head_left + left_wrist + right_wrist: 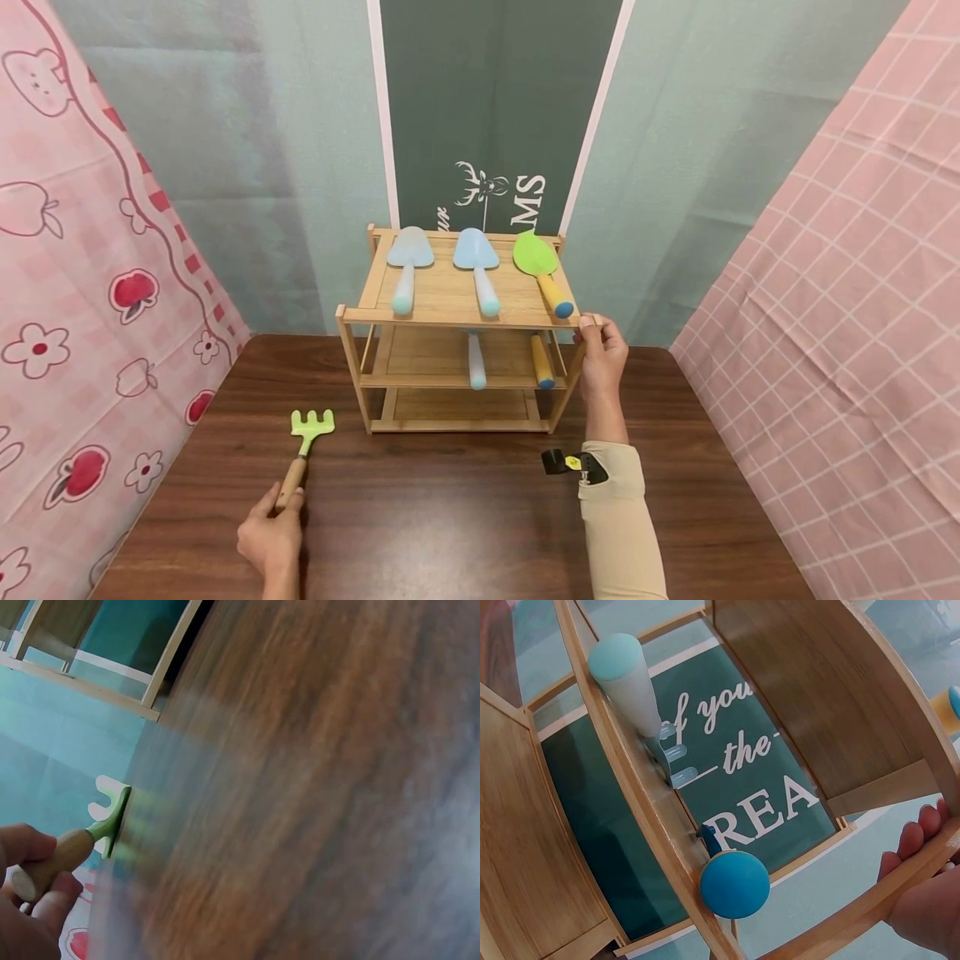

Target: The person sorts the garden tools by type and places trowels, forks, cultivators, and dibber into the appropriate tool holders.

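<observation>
At the table's left, my left hand (272, 533) grips the wooden handle of a small green hand rake (312, 427), its prongs pointing away from me. In the left wrist view, thumb and fingers pinch the rake's handle (56, 862). My right hand (602, 354) holds the front right corner of a wooden three-tier rack (457, 317); in the right wrist view its fingers (915, 840) curl round the rack's edge. On the top shelf lie a grey-white trowel (405, 275), a light-blue trowel (477, 258) and a green leaf-shaped trowel (536, 254) with a yellow handle.
On the middle shelf lie a white-handled rake (630, 690) and a tool with a yellow handle (542, 362) and blue end cap, its head mostly hidden. The rack stands at the back of the brown table (450, 517). Pink curtains (847, 292) flank both sides.
</observation>
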### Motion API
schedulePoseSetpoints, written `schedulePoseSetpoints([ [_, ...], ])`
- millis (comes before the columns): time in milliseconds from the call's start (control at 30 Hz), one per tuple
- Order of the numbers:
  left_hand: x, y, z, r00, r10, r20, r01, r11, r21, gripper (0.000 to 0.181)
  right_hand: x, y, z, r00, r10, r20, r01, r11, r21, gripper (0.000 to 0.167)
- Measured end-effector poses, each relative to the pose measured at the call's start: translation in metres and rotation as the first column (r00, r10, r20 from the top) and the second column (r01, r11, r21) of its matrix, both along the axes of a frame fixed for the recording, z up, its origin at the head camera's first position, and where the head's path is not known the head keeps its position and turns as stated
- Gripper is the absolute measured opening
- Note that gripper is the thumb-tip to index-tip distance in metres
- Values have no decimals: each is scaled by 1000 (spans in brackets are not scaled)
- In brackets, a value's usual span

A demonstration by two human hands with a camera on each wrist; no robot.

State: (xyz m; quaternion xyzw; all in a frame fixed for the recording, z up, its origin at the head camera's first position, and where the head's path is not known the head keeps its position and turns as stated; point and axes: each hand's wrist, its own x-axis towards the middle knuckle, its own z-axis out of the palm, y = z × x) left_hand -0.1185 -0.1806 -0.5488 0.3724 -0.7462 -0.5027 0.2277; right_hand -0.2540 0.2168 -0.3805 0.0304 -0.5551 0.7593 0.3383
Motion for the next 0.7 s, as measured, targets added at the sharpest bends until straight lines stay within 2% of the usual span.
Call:
schedulePoseSetpoints([
  [200,-1,4,-2,999,53,-11,-52,996,67,38,1,0,0,1000,-11,9,11,1000,9,8],
  [300,-1,7,-3,991,105,-77,-92,984,154,37,1,0,0,1000,-7,9,7,1000,12,8],
  [367,-1,9,-2,978,147,-146,-114,970,217,37,0,-1,0,1000,-3,7,3,1000,10,9],
  [500,-2,11,0,934,213,-288,-124,947,297,35,0,-1,0,1000,1,3,-1,1000,7,8],
  [600,-3,13,2,905,240,-352,-127,941,314,32,0,-1,0,1000,-1,6,1,1000,9,8],
  [700,-4,15,2,888,249,-388,-134,944,300,31,1,0,0,1000,-8,10,8,1000,13,9],
])
